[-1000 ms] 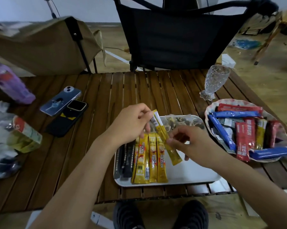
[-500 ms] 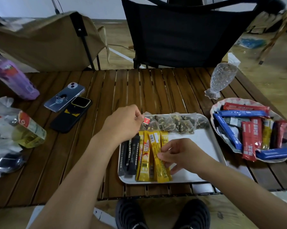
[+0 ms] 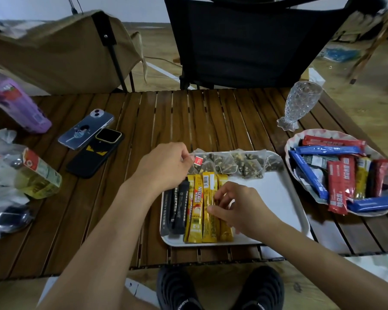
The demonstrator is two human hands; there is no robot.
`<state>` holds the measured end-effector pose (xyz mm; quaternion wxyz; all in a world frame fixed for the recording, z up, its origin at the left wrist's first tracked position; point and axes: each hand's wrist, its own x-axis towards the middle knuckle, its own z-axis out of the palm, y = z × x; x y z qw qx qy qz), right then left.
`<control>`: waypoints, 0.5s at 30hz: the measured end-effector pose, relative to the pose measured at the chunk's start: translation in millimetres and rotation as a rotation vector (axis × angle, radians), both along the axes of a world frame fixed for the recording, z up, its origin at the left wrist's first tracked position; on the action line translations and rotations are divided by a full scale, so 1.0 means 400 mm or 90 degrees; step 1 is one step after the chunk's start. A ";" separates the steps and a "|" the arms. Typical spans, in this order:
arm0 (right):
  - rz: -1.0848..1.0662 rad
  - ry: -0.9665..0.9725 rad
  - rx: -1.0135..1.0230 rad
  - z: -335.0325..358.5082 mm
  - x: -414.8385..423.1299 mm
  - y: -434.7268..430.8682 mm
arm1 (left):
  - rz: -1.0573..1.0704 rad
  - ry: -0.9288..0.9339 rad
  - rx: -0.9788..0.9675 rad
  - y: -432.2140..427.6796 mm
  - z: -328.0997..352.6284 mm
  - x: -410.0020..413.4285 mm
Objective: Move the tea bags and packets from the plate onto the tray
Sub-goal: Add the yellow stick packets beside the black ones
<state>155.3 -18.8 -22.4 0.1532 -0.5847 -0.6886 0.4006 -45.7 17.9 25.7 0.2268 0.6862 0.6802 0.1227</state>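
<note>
Lower centre of the frame: two black shoes [image 3: 220,289] below the near edge of the slatted wooden table [image 3: 188,117]. Above them, at centre, the white tray [image 3: 284,198] holds a row of black stick packets [image 3: 177,206] at its left and yellow Nescafé stick packets [image 3: 199,211] beside them, all lying lengthwise. The right hand [image 3: 240,209] rests on the yellow row, fingers curled and pressed on the sticks, thumb and forefinger nipping the edge of one. The left hand [image 3: 166,166], at the tray's upper left corner, has its fingertips drawn together at the far ends of the sticks; whether it pinches anything cannot be told. Along the tray's far edge lies a row of pyramid tea bags [image 3: 235,164], one with a red tag [image 3: 198,161].

Right of the frame: the scalloped plate [image 3: 291,142], just beside the tray, carries the packets not yet moved, namely blue stick packets [image 3: 327,150], red stick packets [image 3: 340,182], a yellow one and silver sachets, overlapping loosely. These appear light, thin and glossy, so probably slippery; each is best pinched across its width near mid-length or by a crimped end. The mesh tea bags look soft and crushable, better lifted by a corner or the tag.

Farther back: a cut-glass goblet [image 3: 300,106] at right, two phones [image 3: 92,142] at left, a purple bottle [image 3: 16,104], and folding chairs [image 3: 244,41].
</note>
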 end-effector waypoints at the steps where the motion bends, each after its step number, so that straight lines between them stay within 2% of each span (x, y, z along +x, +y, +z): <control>1: 0.000 -0.004 -0.004 0.006 0.002 0.002 | -0.005 0.002 0.001 -0.001 0.000 0.000; 4: -0.009 -0.012 0.012 0.041 0.021 0.024 | -0.011 0.008 0.013 -0.001 -0.003 0.003; 8: -0.029 -0.085 0.074 0.100 0.098 0.064 | -0.018 0.036 0.062 -0.001 -0.001 0.035; 11: -0.044 -0.197 0.137 0.129 0.180 0.090 | -0.042 0.061 0.089 -0.008 0.005 0.071; 15: -0.129 -0.346 0.151 0.155 0.346 0.133 | -0.075 0.081 0.109 -0.002 0.007 0.125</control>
